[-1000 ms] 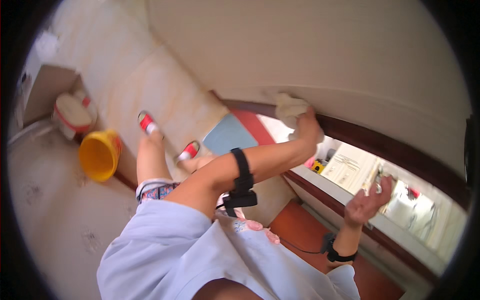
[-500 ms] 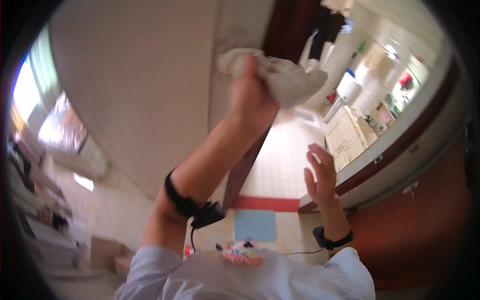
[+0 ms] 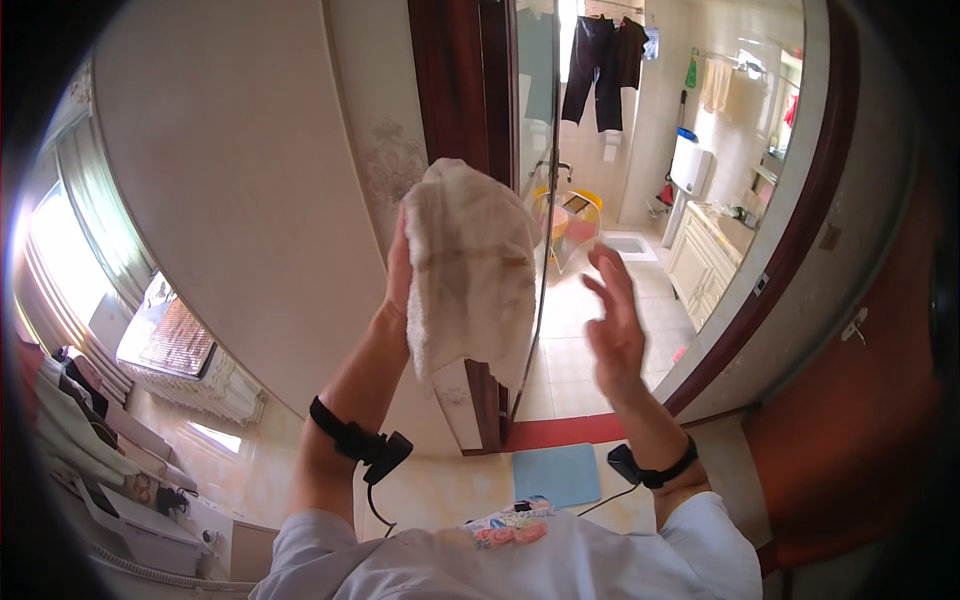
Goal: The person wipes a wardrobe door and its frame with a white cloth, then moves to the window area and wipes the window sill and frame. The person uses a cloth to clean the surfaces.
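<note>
A cream-white towel hangs raised in front of me, draped over my left hand. A faint brownish band crosses the cloth, and its lower edge is uneven. My left hand grips the towel's left side; most of its fingers are hidden behind the cloth. To the right of the towel, apart from it, my right hand is held up with fingers apart and nothing in it. Black straps with small devices sit on both forearms.
A doorway with a dark red frame opens onto a tiled bathroom with hanging trousers, a cream cabinet and a glass door. A blue mat lies before the red threshold. A pale wall stands at left, a brown door at right.
The towel has swung from a crumpled sideways bundle to hanging spread out, lower and to the left with my left hand. My right hand has shifted slightly left. The view has turned.
</note>
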A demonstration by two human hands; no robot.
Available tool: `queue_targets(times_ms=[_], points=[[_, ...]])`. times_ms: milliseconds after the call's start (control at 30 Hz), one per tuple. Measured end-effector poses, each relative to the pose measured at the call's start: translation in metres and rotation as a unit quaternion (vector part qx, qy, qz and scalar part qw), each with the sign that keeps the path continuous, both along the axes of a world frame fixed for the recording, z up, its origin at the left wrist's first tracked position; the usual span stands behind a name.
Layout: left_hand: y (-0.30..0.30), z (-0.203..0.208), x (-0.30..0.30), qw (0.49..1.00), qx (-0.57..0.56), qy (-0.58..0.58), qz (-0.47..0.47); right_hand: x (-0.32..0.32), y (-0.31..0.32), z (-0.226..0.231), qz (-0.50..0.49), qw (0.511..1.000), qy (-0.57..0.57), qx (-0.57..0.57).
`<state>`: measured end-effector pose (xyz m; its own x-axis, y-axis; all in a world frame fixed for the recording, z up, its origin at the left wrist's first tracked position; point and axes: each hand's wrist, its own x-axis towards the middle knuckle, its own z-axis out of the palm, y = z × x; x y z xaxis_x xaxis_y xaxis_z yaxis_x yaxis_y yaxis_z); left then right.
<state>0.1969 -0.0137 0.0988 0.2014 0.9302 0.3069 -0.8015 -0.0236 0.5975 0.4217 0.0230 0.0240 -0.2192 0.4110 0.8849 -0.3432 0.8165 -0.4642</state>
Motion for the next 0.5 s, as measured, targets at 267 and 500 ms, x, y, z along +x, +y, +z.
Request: queue_targets(times_ms=[267, 500], points=[[-0.023, 0.029, 0.05, 0.355, 0.416, 0.698, 0.463, -0.08, 0.019, -0.047, -0.009, 0.992, -0.015, -0.128], [-0.129, -0.123, -0.128, 0.47, 0.314, 0.748, 0.347, -0.173, 0.095, 0.018, -0.434, 0.846, -0.176, 0.256]])
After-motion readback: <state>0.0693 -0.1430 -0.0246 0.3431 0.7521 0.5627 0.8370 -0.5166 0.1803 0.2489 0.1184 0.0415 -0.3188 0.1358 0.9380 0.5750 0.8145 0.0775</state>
